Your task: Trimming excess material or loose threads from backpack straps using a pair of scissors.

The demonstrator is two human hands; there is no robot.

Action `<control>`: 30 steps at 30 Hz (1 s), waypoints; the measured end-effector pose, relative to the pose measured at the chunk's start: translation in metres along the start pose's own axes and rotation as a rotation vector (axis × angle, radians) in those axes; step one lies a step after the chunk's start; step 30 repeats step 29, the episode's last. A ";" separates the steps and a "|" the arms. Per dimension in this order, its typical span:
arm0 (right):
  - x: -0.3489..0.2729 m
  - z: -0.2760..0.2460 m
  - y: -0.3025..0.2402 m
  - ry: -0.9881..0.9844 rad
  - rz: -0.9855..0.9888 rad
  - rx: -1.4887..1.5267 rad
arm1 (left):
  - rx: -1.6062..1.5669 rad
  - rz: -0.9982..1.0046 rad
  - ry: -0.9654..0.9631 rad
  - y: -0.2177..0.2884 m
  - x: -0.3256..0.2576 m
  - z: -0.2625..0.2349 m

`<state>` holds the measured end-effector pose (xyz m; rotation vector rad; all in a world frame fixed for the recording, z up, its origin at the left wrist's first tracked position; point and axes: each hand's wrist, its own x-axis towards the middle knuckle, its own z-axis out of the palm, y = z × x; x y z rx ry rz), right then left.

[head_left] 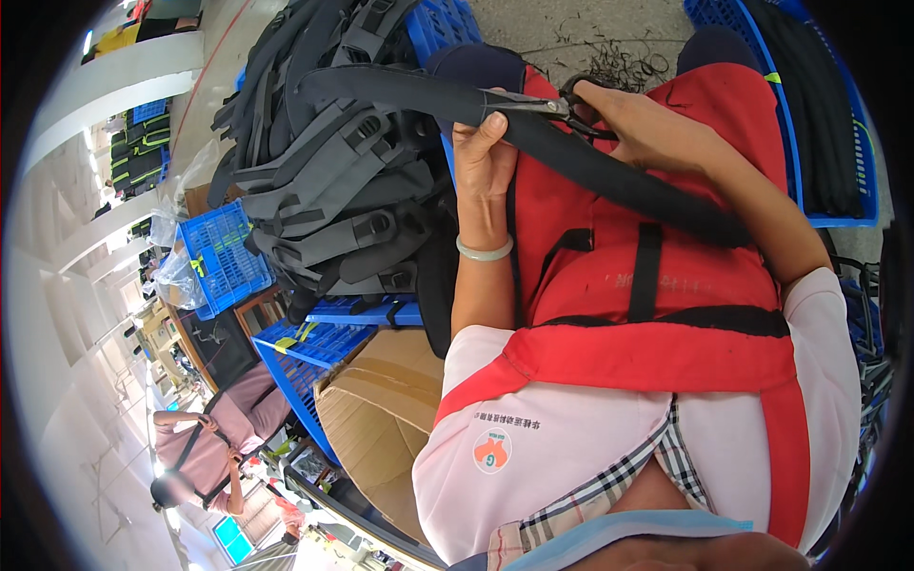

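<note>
A long black padded strap (609, 171) stretches across my lap, over the red apron (590, 285). My left hand (484, 152) grips it near its middle, thumb on top. In my right hand (643, 119) is a pair of scissors (533, 105), my fingers at the dark handles. The metal blades point left and lie over the strap beside my left thumb. Whether the blades are parted is too small to tell. The strap's left end reaches over a heap of grey and black padded shoulder straps (343, 190) with buckles.
Blue crates stand around me: one (862, 209) at the right with black pieces, one (224, 257) at the left, and one (300, 343) near an open cardboard box (381, 381). Black thread scraps (633, 67) litter the floor. Another person (228, 428) handles a strap at the far left.
</note>
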<state>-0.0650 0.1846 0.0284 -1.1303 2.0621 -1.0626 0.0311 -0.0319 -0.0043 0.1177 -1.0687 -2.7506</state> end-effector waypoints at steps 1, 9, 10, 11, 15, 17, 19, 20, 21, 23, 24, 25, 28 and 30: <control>0.000 -0.004 -0.003 -0.047 0.041 -0.032 | -0.020 0.006 -0.001 0.000 0.000 0.001; 0.002 0.003 0.002 -0.030 0.011 -0.097 | -0.072 0.024 0.022 -0.002 -0.002 0.007; 0.003 0.006 0.003 -0.044 0.036 -0.093 | -0.082 0.026 0.038 -0.002 -0.002 0.006; 0.004 0.008 0.006 -0.043 0.037 -0.093 | -0.083 0.025 0.036 -0.001 -0.002 0.005; 0.006 0.021 0.012 0.030 -0.027 -0.015 | -0.009 -0.018 0.031 0.000 0.000 -0.002; 0.007 0.023 0.013 0.044 -0.007 0.004 | -0.009 -0.012 0.024 -0.001 0.000 -0.004; 0.007 0.024 0.013 0.072 -0.025 0.021 | -0.016 0.002 0.006 -0.002 0.000 -0.001; 0.007 0.024 0.013 0.072 -0.026 0.020 | -0.016 0.004 0.006 -0.002 0.000 0.000; 0.006 0.024 0.013 0.070 -0.030 0.063 | -0.007 -0.006 0.004 -0.001 0.001 0.001; 0.006 0.025 0.019 0.066 -0.038 0.102 | 0.002 -0.011 0.000 0.000 0.001 0.003; 0.007 0.025 0.026 0.095 -0.061 0.086 | -0.021 -0.011 0.026 0.000 0.001 0.008; 0.008 0.025 0.034 0.123 -0.084 0.070 | -0.045 -0.012 0.051 -0.001 0.001 0.011; 0.008 0.020 0.050 0.264 -0.040 0.015 | -0.038 -0.031 0.023 0.000 0.003 0.013; 0.008 0.012 0.056 0.196 0.039 0.100 | -0.042 -0.028 0.019 -0.001 0.005 0.014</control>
